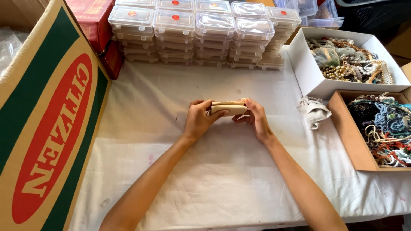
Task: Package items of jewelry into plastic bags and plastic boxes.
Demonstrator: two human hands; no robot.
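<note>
Two hands meet over the middle of the white cloth-covered table, sharing one small beige cloth pouch. That pouch lies flat and lengthwise between them, raised slightly off the cloth. The left hand grips its left end, fingers curled over the top edge and thumb tucked beneath. The right hand pinches the right end, fingertips closed on the fabric, so the pouch spans the gap from one palm to the other.

Behind the hands, along the far edge of the table, stand stacks of clear plastic lidded boxes, well apart from the pouch. To the right sits a white cardboard box filled with pale and golden bead strings, and nearer the front a brown cardboard tray holds tangled bead necklaces in blue, white and red. A crumpled grey-white cloth bag lies between these two containers, just beside the tray's corner. On the left a large cardboard carton printed in green and red leans over the table edge.
</note>
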